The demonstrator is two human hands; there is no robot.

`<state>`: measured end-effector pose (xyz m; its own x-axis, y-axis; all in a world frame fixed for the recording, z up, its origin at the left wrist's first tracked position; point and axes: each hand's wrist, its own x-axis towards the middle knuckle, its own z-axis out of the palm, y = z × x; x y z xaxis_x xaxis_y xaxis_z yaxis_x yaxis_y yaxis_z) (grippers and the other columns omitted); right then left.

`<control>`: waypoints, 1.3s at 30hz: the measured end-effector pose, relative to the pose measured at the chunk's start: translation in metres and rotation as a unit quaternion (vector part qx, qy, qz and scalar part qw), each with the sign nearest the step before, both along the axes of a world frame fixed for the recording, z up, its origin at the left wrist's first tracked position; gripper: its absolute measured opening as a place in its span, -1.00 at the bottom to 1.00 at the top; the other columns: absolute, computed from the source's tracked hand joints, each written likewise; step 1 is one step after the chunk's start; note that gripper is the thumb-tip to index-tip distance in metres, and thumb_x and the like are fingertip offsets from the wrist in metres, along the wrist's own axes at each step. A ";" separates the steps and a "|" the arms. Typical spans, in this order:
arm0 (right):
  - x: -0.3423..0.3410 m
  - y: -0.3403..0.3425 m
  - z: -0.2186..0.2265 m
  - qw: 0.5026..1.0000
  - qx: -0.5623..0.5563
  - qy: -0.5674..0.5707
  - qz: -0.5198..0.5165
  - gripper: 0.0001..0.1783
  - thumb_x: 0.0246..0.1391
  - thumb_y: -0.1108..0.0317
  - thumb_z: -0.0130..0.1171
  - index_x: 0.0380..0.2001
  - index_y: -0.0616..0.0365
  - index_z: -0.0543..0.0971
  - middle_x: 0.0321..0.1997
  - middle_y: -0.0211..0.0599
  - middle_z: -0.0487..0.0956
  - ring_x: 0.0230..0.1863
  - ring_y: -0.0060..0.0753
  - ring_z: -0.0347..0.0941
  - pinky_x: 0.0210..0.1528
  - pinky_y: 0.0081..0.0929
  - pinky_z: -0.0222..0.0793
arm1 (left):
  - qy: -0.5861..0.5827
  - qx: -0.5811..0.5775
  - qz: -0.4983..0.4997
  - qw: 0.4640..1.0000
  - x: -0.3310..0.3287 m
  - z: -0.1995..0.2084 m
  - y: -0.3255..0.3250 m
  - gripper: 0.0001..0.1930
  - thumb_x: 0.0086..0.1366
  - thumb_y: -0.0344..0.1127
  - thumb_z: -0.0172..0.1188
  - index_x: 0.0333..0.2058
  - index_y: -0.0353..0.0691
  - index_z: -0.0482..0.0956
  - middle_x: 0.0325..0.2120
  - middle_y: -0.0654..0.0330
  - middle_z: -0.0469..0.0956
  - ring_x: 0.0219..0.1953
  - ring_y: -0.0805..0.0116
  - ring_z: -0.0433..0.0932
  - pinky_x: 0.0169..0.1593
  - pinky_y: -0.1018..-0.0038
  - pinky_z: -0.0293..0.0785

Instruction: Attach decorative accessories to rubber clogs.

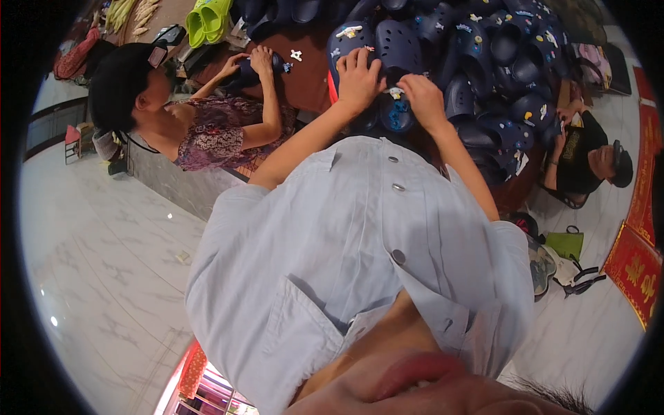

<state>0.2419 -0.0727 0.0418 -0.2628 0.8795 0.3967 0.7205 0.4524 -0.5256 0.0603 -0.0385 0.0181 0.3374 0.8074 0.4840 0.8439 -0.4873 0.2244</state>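
Navy clogs (pixel 399 45) seen toward 1 o'clock; judged light, springy, likely foam; best gripped by rim. Left hand (pixel 358 81) laid over them, fingers spread. Right hand (pixel 423 98): fingers bunched, white charm (pixel 395 93) at 9 o'clock; clamping cannot be told.

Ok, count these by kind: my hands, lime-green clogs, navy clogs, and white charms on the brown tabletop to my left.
Your left hand and right hand: 2
Lime-green clogs: 2
White charm on the brown tabletop: 1
Navy clogs: over 10, too heaped for an exact count
Total without the navy clogs: 5
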 end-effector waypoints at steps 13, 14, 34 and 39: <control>-0.007 0.013 0.007 0.998 0.034 0.041 -0.018 -0.80 0.00 0.31 0.25 -0.28 0.12 0.56 -0.37 -0.29 0.56 -0.28 -0.19 0.47 -0.23 -0.26 0.34 | -0.206 -0.169 0.086 0.960 -0.075 0.014 0.047 -0.60 0.17 -0.09 0.26 -0.13 -0.25 0.54 -0.22 0.00 0.60 -0.14 -0.15 0.53 -0.03 0.14 0.43; -0.013 0.027 0.014 0.997 0.043 0.064 -0.016 -0.80 0.02 0.29 0.23 -0.27 0.11 0.56 -0.35 -0.25 0.57 -0.29 -0.15 0.48 -0.24 -0.27 0.36 | -0.206 -0.168 0.091 0.960 -0.077 0.012 0.051 -0.60 0.17 -0.09 0.26 -0.13 -0.25 0.54 -0.22 0.00 0.60 -0.14 -0.15 0.53 -0.03 0.14 0.43; -0.118 0.172 -0.033 0.961 -0.088 -0.255 0.061 -0.65 0.17 0.29 -0.20 -0.06 0.25 0.34 -0.24 0.12 0.63 -0.23 0.07 0.61 -0.20 -0.03 0.51 | 0.042 -0.142 0.141 0.979 -0.075 -0.037 0.067 -0.70 0.32 -0.07 -0.02 -0.37 -0.18 0.48 -0.60 -0.09 0.57 -0.55 -0.10 0.60 -0.47 0.05 0.52; -0.120 0.177 -0.030 0.955 -0.133 -0.253 0.076 -0.63 0.18 0.28 -0.22 -0.03 0.26 0.35 -0.20 0.15 0.61 -0.17 0.14 0.59 -0.14 0.01 0.49 | 0.016 -0.146 0.147 0.978 -0.070 -0.034 0.064 -0.76 0.31 -0.16 -0.03 -0.37 -0.21 0.45 -0.61 -0.12 0.56 -0.54 -0.12 0.59 -0.44 0.02 0.51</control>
<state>0.1222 0.1044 0.0117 -0.4937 0.8684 -0.0471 0.8496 0.4700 -0.2392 -0.0100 0.0252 -0.0160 0.0802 0.9743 0.2105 0.9469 -0.1404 0.2892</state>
